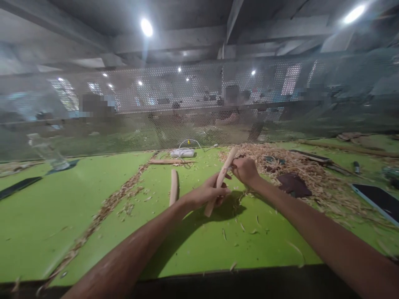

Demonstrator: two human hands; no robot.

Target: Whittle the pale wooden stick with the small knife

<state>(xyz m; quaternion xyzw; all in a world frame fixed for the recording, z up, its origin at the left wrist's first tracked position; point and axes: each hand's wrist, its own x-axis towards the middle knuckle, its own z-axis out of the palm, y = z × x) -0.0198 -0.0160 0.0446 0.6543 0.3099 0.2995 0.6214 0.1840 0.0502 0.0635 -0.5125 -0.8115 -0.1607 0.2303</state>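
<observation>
My left hand (215, 190) is wrapped round the lower half of a pale, slightly curved wooden strip (227, 165), which is tilted with its upper end leaning right. Against the strip's right side, my right hand (245, 170) is closed, fingertips close to the wood; whatever it grips is too small and blurred to name. A second pale wooden strip (173, 187) lies on the green tabletop (193, 245), just beyond my left forearm. Thin shavings are scattered below both hands.
Shavings (318, 187) are heaped at the right, around a dark brown scrap (293, 185). A phone (378, 201) lies at far right. Behind are a white power strip (182, 153) and a perforated screen (193, 120). A clear bottle (51, 153) stands at left.
</observation>
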